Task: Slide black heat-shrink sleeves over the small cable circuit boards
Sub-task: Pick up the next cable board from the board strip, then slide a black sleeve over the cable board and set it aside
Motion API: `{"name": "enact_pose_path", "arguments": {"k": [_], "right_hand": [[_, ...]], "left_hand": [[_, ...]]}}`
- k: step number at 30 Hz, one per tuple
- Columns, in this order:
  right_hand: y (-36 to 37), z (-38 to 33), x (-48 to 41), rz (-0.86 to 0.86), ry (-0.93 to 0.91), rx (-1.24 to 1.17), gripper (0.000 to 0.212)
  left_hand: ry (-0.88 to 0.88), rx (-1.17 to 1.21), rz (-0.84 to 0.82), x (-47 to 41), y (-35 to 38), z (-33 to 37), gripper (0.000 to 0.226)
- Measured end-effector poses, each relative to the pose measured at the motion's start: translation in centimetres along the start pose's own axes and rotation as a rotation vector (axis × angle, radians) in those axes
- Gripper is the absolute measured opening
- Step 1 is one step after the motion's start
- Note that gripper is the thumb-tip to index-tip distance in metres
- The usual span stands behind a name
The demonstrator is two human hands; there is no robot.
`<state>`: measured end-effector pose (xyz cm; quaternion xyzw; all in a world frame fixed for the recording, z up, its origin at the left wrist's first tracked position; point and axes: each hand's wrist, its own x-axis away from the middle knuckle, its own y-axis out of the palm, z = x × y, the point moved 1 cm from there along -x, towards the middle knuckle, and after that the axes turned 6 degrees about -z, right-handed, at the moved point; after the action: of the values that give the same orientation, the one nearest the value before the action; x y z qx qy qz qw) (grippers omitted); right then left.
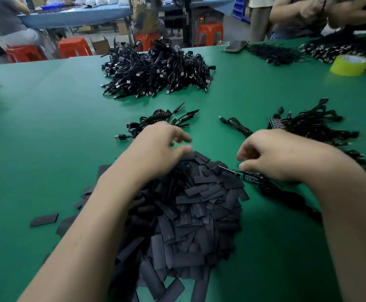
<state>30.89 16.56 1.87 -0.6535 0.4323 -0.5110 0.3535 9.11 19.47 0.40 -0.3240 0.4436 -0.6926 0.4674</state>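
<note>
The left hand (158, 147) is hovering over the far edge of the sleeve pile (188, 214), its fingers loosely bent and holding nothing. The right hand (273, 155) is hanging just right of the pile with its fingers curled. Its thumb is lying over a thin wire (227, 170) that is running to a board (251, 178), but blur is hiding whether the hand is pinching the wire or only touching it. The board is lying on the table (47, 138) at the pile's right edge, partly under the right hand, with its components showing.

A stray sleeve (45, 220) is lying apart, left of the pile. Beyond the left hand a small bunch (162, 119) of cables is resting, and a single cable (236, 125) is lying between the hands, farther out. A right bunch (312, 125) with bare boards is sitting beyond the right hand. A big heap (156, 70) of cables is standing mid-table, and a tape roll (349, 65) is sitting at the far right, near a phone (235, 46)
</note>
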Motion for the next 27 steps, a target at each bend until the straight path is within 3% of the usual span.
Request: {"name": "enact_pose_path", "arguments": {"k": [3, 6, 10, 16, 21, 24, 27], "right_hand": [[1.4, 0.0, -1.0, -0.059, 0.029, 0.056, 0.019], [2.3, -0.1, -1.9, -0.063, 0.064, 0.060, 0.022], [2.8, -0.2, -2.5, -0.023, 0.073, 0.053, 0.021], [2.6, -0.2, -2.5, 0.013, 0.037, 0.035, 0.021], [2.0, -0.3, -2.0, 0.015, -0.107, -0.095, 0.021], [1.7, -1.0, -1.3, -0.110, -0.258, -0.385, 0.017], [0.7, -1.4, -0.2, -0.097, -0.366, -0.650, 0.017]], "left_hand": [[0.013, 0.030, -0.168, 1.7, -0.1, 1.0, 0.009], [-0.006, -0.057, -0.298, 2.7, -0.2, 1.7, 0.018], [-0.038, -0.258, -0.253, 2.9, 0.8, 2.9, 0.031], [-0.024, -0.252, -0.214, 2.9, 1.5, 2.6, 0.021], [0.011, -0.082, -0.191, 2.6, 0.8, 1.4, 0.015], [0.026, 0.269, -0.248, 2.9, -0.6, 0.7, 0.012], [0.075, 0.539, -0.232, 3.7, -2.6, -0.1, 0.008]]}}
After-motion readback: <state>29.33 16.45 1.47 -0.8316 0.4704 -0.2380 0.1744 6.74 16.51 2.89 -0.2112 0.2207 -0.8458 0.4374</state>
